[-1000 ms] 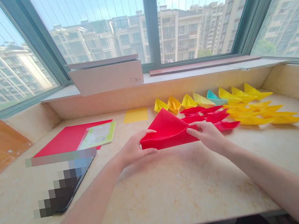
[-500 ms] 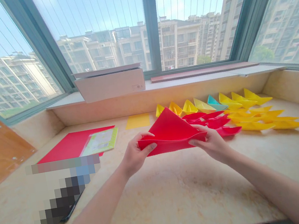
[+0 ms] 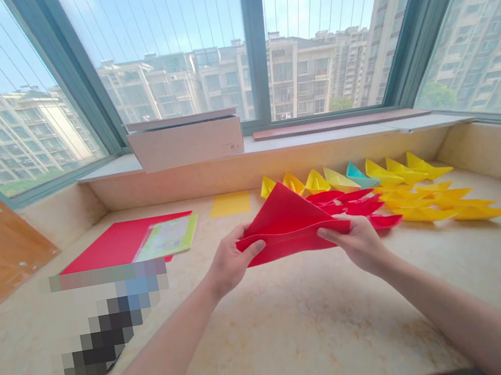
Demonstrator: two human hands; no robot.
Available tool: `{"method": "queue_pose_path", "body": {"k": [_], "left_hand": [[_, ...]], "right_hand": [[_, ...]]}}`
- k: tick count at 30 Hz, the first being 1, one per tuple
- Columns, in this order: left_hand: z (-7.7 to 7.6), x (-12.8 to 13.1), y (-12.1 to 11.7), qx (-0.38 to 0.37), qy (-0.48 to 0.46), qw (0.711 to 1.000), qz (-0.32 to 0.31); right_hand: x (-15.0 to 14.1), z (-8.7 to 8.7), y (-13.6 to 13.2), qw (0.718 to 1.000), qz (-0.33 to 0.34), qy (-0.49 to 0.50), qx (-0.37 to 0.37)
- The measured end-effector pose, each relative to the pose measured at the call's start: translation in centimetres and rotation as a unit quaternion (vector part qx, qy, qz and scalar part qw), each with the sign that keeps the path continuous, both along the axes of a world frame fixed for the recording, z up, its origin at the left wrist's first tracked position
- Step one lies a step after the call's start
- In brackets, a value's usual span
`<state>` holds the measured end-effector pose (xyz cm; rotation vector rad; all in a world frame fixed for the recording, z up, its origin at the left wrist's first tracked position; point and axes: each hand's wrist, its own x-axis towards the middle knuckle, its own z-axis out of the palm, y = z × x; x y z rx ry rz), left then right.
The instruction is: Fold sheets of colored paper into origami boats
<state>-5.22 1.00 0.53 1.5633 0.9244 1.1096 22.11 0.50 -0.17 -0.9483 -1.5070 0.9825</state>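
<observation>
A folded sheet of red paper [image 3: 284, 214] is held up in front of me, with a pointed peak at the top and a turned-up band along its lower edge. My left hand [image 3: 232, 259] pinches its left end, thumb on the front of the band and fingers behind. At the opposite end, my right hand [image 3: 358, 238] grips the paper in the same way. Between the band and the peak a narrow gap shows. Just beyond my right hand lie several red paper boats [image 3: 388, 221], partly hidden by the held paper.
Yellow paper boats [image 3: 482, 211] stand in rows on the right, with one teal boat [image 3: 360, 177] at the back. Red sheets [image 3: 102, 247] and a green-edged packet [image 3: 167, 236] lie left, near a yellow sheet [image 3: 229, 204]. A white box [image 3: 185, 144] sits on the sill.
Both thumbs have slid slightly inward on the band, and the lower edge of the red paper now bows more. The ends stay gripped; the view has shifted very slightly.
</observation>
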Motion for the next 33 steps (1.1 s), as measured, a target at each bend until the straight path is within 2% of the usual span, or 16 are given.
{"method": "queue_pose_path", "body": {"k": [8,15,21,26,29,33], "left_hand": [[-0.1,-0.1,0.1,-0.025,0.014,1.0,0.003],[0.1,-0.1,0.2,-0.034,0.069,0.995,-0.059],[1.6,0.5,-0.9,-0.059,0.098,0.987,-0.109],[2.4,0.8,-1.8,-0.085,0.145,0.979,-0.116],[2.3,0.8,-2.0,-0.131,0.121,0.974,-0.141],[2.1,1.3,-2.2,-0.181,0.044,0.973,-0.134]], "right_hand": [[-0.2,0.7,-0.4,0.998,0.019,0.031,-0.047],[0.7,0.9,0.1,0.998,0.031,-0.056,-0.025],[0.7,0.9,0.1,0.995,0.055,-0.074,-0.048],[0.5,0.8,-0.1,0.99,0.073,-0.096,-0.069],[0.4,0.7,-0.1,0.99,0.089,-0.068,-0.09],[0.1,0.7,0.1,0.986,0.088,0.039,-0.137]]}}
